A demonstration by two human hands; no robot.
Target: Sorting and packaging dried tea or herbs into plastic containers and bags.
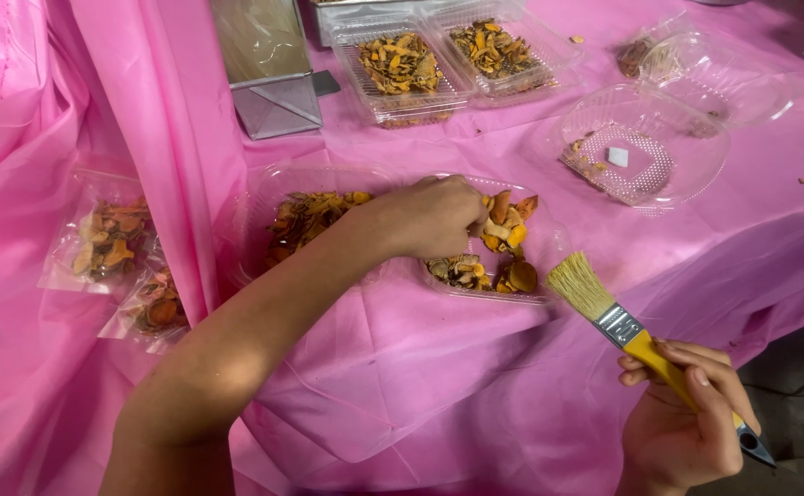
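Nearest us, our right hand [682, 422] wraps closed around the yellow handle of a brush [640, 342], bristles angled up and away toward the tray, so the tip is ready without touching anything. Just beyond, our left hand [438, 216] reaches across the pink cloth [420, 367] on the desk and curls its fingers into a clear tray [549, 248] of orange dried pieces [505, 230], pinching among them. Left of our arm lie sealed bags [108, 243] of the same pieces, set aside. Farther back sit an open clear box [696, 156], nearly bare, two filled trays [402, 64], and a metal box [278, 101].
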